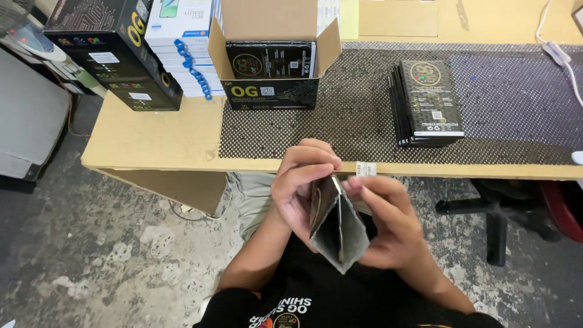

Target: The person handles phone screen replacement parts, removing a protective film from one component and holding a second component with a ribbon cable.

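We hold a flat grey pouch (337,229) between both hands below the table (152,140) edge: our left hand (300,182) has a closed grip on its top corner, our right hand (388,222) clasps its side; a stack of black packets (428,100) lies on the mesh mat (364,121)

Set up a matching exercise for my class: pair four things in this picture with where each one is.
Things:
1. open cardboard box
2. stack of black packets
3. grey pouch
4. blue clips

Places:
A. between both hands
B. on the white boxes, far left
C. right part of the mesh mat
D. left end of the mesh mat

Pairs: 1-D, 2-C, 3-A, 4-B
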